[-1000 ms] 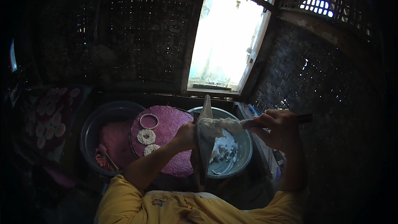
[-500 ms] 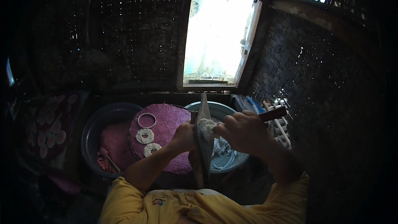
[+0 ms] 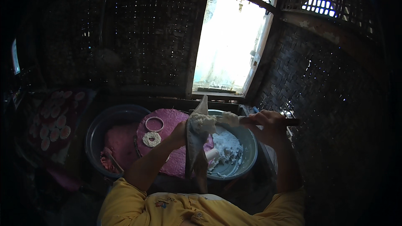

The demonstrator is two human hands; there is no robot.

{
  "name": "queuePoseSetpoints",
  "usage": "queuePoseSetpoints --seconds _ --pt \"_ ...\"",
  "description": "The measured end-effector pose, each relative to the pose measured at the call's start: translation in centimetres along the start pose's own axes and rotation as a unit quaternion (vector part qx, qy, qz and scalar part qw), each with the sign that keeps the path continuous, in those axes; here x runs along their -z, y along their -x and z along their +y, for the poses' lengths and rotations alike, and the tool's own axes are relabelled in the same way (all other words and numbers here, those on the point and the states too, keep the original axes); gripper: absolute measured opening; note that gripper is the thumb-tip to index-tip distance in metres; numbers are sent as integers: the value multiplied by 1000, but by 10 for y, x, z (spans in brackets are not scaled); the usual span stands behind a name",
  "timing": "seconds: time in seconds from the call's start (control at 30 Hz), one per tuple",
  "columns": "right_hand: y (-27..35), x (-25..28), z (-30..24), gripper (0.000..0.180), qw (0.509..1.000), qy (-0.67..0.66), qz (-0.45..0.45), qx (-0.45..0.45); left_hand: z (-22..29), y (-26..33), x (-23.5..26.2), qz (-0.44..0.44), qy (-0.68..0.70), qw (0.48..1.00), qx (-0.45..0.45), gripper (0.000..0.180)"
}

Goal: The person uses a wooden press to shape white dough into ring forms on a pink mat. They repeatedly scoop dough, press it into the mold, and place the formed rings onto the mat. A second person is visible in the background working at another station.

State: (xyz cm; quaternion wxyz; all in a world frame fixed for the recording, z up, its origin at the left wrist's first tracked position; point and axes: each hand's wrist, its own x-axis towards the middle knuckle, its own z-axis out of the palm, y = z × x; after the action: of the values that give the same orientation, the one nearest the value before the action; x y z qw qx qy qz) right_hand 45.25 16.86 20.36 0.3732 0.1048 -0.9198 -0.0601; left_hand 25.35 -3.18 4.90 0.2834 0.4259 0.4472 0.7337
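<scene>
My left hand [image 3: 181,133] grips a grey cloth cone [image 3: 194,142] that stands upright over the front edge of a pink woven mat [image 3: 169,119]. My right hand [image 3: 268,122] holds a dark-handled spoon [image 3: 251,120] level, and its head carries a lump of white dough [image 3: 213,121] at the cone's open top. Below the spoon sits a blue-grey basin [image 3: 247,150] with more white dough in it. On the mat lie a thin white ring [image 3: 154,124] and a lacy white dough round [image 3: 151,139].
A dark round basin [image 3: 98,136] with pink contents stands at the left, partly under the mat. A flower-patterned cloth [image 3: 52,123] lies further left. Woven bamboo walls close in all around, with a bright window [image 3: 230,46] straight ahead.
My right hand has swung back out to the right, and the spoon's dough lump now rests at the cone's mouth. My left hand stays on the cone.
</scene>
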Motion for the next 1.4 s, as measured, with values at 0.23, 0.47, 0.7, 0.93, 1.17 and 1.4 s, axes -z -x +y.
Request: queuePoseSetpoints --seconds 0.23,0.47,0.7,0.93,1.17,1.4 --pt "7 9 2 24 996 -66 -47 19 16 -3 9 -11 -38 999 19 38" --pt "-26 39 -5 29 979 0 -201 42 10 5 -11 37 -533 839 -97 35" --pt "-47 23 -29 29 943 63 -316 81 5 5 -33 43 -558 816 -145 36" --pt "-31 -22 -65 14 952 155 -130 230 12 7 -27 54 -528 847 -41 40" --pt "-7 6 -47 7 969 195 -4 153 0 11 15 55 -20 997 59 37" --pt "20 -69 -65 10 816 -476 63 -322 -27 -12 -14 1 -40 998 -53 39"
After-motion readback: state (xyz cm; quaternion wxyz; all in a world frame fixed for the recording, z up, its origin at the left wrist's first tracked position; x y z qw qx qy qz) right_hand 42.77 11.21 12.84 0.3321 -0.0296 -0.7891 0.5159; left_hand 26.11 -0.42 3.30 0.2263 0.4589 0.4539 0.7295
